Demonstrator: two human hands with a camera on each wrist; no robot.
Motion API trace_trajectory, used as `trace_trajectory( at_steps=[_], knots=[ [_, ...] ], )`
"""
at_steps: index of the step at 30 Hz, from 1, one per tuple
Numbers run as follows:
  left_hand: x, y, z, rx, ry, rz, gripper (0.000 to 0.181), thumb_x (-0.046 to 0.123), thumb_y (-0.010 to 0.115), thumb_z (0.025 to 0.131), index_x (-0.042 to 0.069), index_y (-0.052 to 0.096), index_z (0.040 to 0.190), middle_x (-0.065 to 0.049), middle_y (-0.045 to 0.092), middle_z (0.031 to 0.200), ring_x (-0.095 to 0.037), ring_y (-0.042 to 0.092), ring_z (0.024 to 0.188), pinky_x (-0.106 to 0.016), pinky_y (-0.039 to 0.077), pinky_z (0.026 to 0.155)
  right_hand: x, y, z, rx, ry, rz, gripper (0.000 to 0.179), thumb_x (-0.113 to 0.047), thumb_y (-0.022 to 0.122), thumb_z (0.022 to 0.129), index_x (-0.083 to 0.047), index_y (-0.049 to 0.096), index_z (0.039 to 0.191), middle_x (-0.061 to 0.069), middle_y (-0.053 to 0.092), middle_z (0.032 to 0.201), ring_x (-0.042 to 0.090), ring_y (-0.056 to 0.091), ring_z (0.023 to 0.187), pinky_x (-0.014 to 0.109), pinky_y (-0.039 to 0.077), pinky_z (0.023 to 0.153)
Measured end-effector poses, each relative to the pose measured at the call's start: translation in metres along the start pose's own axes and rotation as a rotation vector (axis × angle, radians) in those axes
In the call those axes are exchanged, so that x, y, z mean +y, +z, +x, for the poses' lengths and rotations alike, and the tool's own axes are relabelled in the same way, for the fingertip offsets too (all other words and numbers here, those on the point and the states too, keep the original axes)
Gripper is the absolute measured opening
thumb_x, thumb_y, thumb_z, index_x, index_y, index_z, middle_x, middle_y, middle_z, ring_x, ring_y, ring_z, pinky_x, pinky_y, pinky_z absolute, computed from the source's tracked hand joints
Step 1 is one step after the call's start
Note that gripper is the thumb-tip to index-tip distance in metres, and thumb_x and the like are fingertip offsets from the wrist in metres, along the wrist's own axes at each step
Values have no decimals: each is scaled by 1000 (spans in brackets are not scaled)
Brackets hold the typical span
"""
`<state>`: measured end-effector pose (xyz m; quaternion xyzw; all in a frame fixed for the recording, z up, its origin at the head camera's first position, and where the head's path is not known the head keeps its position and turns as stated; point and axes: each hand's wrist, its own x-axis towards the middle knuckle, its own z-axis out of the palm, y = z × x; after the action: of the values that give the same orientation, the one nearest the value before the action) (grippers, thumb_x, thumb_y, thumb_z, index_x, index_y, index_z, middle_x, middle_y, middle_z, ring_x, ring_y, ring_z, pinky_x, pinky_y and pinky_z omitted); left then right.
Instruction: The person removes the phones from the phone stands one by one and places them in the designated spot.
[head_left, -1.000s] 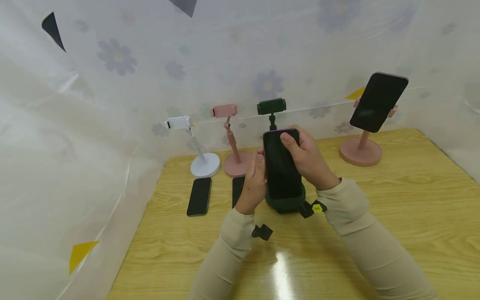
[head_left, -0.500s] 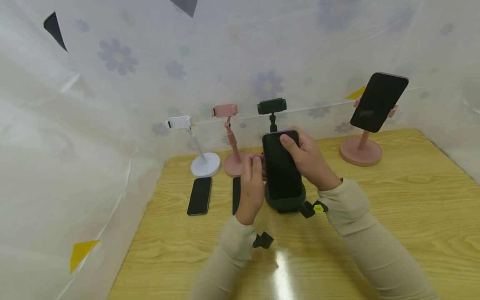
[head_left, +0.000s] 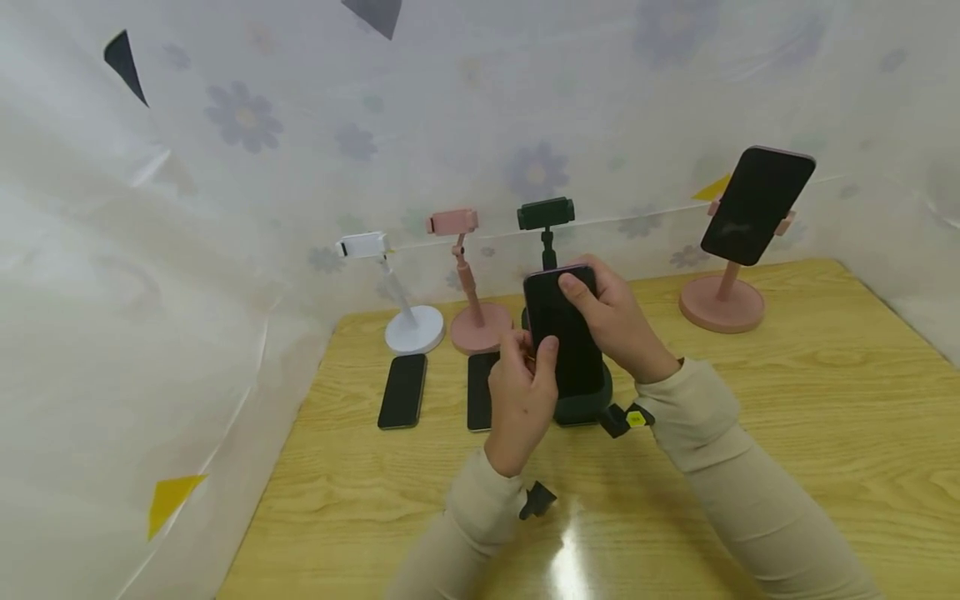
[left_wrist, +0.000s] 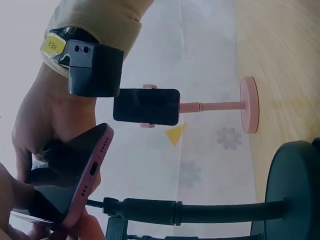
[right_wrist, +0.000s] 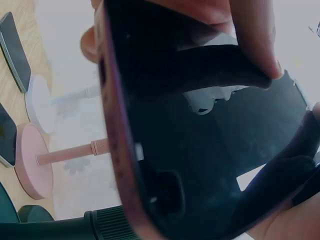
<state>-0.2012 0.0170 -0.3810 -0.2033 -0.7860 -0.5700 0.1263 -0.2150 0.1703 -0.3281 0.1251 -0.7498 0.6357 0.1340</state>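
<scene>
In front of the dark green phone stand (head_left: 546, 214), both hands hold a smartphone (head_left: 566, 321) with a black screen and a pinkish-purple frame. My right hand (head_left: 618, 321) grips its upper right side, thumb over the screen. Lower on the left edge, my left hand (head_left: 523, 400) pinches it, the thumb lying on the glass and the fingers behind. The left wrist view shows the phone's bottom edge (left_wrist: 90, 172) with its charging port. Seen close in the right wrist view, the screen (right_wrist: 200, 130) reflects the thumbs. The phone hides much of the green stand's pole and base.
A white stand (head_left: 414, 329) and a pink stand (head_left: 482, 327) stand left, both with bare clamps. Phones lie before them, one black phone (head_left: 402, 392) and another phone (head_left: 480, 392) partly behind my left hand. At right, another pink stand (head_left: 722, 304) holds an upright phone (head_left: 759, 204).
My left hand has come down and right, from straighter fingers beside the phone's left edge to a pinch with its thumb on the screen. The phone has dropped slightly in my right hand.
</scene>
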Motion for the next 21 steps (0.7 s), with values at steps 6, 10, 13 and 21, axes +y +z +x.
trace_trajectory(
  at_steps=[6, 10, 13, 21],
  knots=[
    [2, -1, -2, -46, 25, 19, 33, 37, 42, 107, 9, 55, 96, -2, 44, 64, -8, 38, 50, -21, 35, 49, 0, -1, -1, 17, -1, -40, 27, -26, 51, 104, -3, 53, 117, -6, 64, 99, 9, 69, 85, 24, 57, 75],
    [0, -3, -6, -23, 47, -36, 31, 34, 43, 107, 8, 59, 99, -3, 45, 63, -5, 41, 50, -21, 38, 50, 3, -3, -3, 24, -23, -14, 19, -25, 50, 105, -8, 56, 111, -5, 63, 96, 10, 66, 84, 23, 56, 75],
    [-1, -8, -8, 2, 84, -111, 28, 28, 44, 107, 5, 59, 99, -8, 43, 61, -5, 38, 50, -22, 37, 50, 5, -4, -4, 38, -73, 43, 15, -22, 45, 106, -14, 57, 109, -7, 60, 98, 9, 61, 91, 21, 51, 84],
    [-1, -35, -12, -35, 96, -496, 43, 24, 33, 110, 12, 37, 151, -10, 49, 150, -13, 51, 134, -26, 44, 109, 15, -9, -7, 74, -243, 189, 24, -22, 40, 107, -4, 56, 111, -2, 65, 108, 14, 61, 106, 25, 46, 100]
  ],
)
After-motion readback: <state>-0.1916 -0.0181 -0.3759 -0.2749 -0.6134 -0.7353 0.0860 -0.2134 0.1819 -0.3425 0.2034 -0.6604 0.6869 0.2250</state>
